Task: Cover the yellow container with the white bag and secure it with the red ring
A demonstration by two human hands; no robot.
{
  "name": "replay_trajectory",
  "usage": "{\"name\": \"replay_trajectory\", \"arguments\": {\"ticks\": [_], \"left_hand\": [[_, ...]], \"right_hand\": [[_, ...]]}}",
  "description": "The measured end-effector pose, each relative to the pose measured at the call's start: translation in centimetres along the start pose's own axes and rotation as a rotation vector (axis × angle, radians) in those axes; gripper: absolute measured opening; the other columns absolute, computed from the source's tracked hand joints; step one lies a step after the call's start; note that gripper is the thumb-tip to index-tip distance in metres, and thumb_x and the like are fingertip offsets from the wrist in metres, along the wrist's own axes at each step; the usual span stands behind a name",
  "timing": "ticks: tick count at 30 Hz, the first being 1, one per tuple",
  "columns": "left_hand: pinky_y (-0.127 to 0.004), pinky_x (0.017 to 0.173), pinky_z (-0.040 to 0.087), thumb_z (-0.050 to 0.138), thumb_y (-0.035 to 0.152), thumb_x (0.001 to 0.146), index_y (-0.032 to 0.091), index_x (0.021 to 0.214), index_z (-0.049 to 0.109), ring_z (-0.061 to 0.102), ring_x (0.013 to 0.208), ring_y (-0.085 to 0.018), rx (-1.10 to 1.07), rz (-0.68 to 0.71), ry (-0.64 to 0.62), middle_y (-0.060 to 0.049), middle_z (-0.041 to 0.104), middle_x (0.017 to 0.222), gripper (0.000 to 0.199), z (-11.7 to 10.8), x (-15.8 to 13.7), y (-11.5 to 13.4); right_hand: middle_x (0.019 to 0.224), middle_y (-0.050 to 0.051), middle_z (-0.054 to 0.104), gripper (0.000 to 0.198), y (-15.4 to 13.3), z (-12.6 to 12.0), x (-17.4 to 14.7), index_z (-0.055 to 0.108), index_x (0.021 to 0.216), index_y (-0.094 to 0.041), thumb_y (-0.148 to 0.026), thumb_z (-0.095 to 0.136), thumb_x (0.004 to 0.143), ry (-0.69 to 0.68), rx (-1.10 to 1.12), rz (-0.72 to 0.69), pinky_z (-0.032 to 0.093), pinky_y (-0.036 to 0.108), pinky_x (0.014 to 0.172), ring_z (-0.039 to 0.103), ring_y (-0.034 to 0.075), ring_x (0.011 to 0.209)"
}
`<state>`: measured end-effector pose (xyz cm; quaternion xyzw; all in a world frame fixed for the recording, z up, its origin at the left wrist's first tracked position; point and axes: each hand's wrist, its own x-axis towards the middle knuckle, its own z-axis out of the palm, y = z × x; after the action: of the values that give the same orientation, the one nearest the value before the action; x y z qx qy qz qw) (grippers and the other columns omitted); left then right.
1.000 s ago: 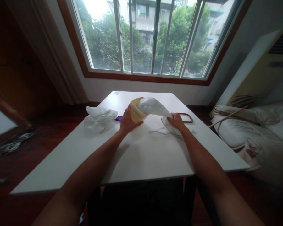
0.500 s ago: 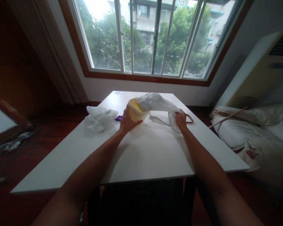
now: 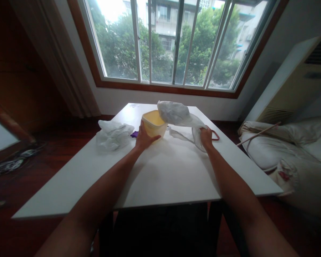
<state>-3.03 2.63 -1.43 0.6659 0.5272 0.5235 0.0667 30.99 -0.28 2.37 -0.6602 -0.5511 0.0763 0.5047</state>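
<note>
My left hand (image 3: 144, 138) grips the near left side of a yellow plastic container (image 3: 153, 125), its thumb spread along the near wall. The container's open mouth faces up and its inside looks bare where it shows. In my right hand (image 3: 205, 136), the fingers are closed around the gathered end of a whitish translucent plastic bag (image 3: 176, 113). The bag's puffed far end rises beside the container's right rim, and a loose flap hangs toward the table. Whether the bag touches the rim, I cannot tell.
A crumpled white plastic bag (image 3: 114, 135) lies on the white table (image 3: 171, 178) at the left, beside a small purple thing (image 3: 134, 134). A red loop (image 3: 215, 135) lies right of my right hand. A cushioned seat (image 3: 296, 146) stands at the right, with a thin stick across it.
The plastic bag's far end has lifted up and away from the container's mouth. The container has tilted more upright and shifted slightly left. My right hand has barely moved.
</note>
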Motion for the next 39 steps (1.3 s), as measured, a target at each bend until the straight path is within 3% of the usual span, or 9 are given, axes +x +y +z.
{"name": "replay_trajectory", "arguments": {"ticks": [5,17,22,25,28,30,32,35,39], "left_hand": [[-0.051,0.11,0.04,0.087,0.059,0.049,0.019,0.154,0.011,0.041,0.137,-0.039,-0.026,-0.081,-0.02,-0.021,0.038,0.149,0.136,-0.2,0.1,0.0],[-0.057,0.111,0.036,0.084,0.066,0.047,0.021,0.156,-0.003,0.034,0.141,-0.043,0.054,-0.151,-0.029,-0.024,0.028,0.154,0.146,-0.7,0.8,-0.6],[-0.058,0.116,0.025,0.082,0.07,0.048,0.012,0.155,0.006,0.017,0.147,-0.045,0.196,-0.005,0.034,-0.028,0.016,0.158,0.143,-3.6,1.7,0.8],[-0.055,0.114,0.029,0.073,0.067,0.068,0.013,0.147,0.033,0.029,0.143,-0.04,0.236,0.232,0.145,-0.024,0.036,0.15,0.104,-5.1,1.2,4.0],[-0.044,0.092,0.048,0.051,0.05,0.092,0.018,0.104,0.066,0.065,0.095,-0.027,0.199,0.476,-0.079,-0.011,0.069,0.093,0.037,-4.4,-1.5,8.2],[-0.037,0.074,0.05,0.043,0.045,0.097,0.02,0.075,0.067,0.064,0.067,-0.021,0.2,0.639,-0.394,-0.007,0.065,0.066,0.041,-2.9,-4.1,10.7],[-0.034,0.068,0.05,0.041,0.046,0.097,0.02,0.07,0.068,0.065,0.062,-0.021,0.204,0.718,-0.627,-0.007,0.066,0.062,0.046,-1.1,-6.4,12.3],[-0.038,0.086,0.051,0.043,0.046,0.097,0.018,0.119,0.065,0.07,0.098,-0.026,0.202,0.656,-0.645,-0.014,0.073,0.104,0.043,0.8,-7.9,12.5],[-0.05,0.116,0.028,0.049,0.05,0.094,0.009,0.152,0.028,0.029,0.147,-0.033,0.365,0.527,-0.528,-0.022,0.032,0.157,0.074,1.2,-6.7,10.2]], "right_hand": [[0.086,0.009,0.069,0.03,1.2,0.4,0.5,0.064,0.09,-0.017,-0.031,0.042,0.077,0.0,0.108,0.139,0.045,0.03,0.065,0.058,0.022,0.076],[0.085,0.01,0.071,0.024,2.7,0.4,0.7,0.065,0.085,-0.016,-0.028,0.048,0.071,-0.14,-0.154,0.067,0.047,0.029,0.067,0.063,0.022,0.076],[0.094,0.013,0.072,0.027,2.1,0.3,0.6,0.067,0.091,-0.015,-0.028,0.049,0.075,-0.181,-0.188,0.052,0.048,0.029,0.073,0.065,0.024,0.085],[0.094,0.012,0.072,0.028,1.8,0.3,0.3,0.067,0.094,-0.015,-0.029,0.051,0.077,-0.206,-0.19,0.047,0.048,0.029,0.075,0.066,0.023,0.087],[0.092,0.01,0.073,0.026,1.5,0.2,0.0,0.068,0.093,-0.015,-0.029,0.051,0.078,-0.219,-0.199,0.042,0.047,0.028,0.074,0.066,0.023,0.086],[0.091,0.01,0.073,0.026,1.4,0.1,-0.1,0.068,0.092,-0.015,-0.03,0.051,0.079,-0.229,-0.214,0.037,0.047,0.027,0.073,0.066,0.023,0.085],[0.091,0.011,0.073,0.027,1.4,0.0,-0.1,0.069,0.092,-0.015,-0.031,0.051,0.08,-0.234,-0.224,0.035,0.046,0.027,0.072,0.066,0.023,0.085],[0.098,0.014,0.073,0.029,1.6,0.1,0.1,0.069,0.097,-0.014,-0.032,0.053,0.08,-0.219,-0.235,0.052,0.047,0.029,0.074,0.067,0.025,0.09],[0.102,0.016,0.072,0.036,1.7,0.6,0.1,0.067,0.105,-0.013,-0.035,0.059,0.079,-0.201,-0.254,0.09,0.048,0.03,0.076,0.066,0.026,0.092]]}}
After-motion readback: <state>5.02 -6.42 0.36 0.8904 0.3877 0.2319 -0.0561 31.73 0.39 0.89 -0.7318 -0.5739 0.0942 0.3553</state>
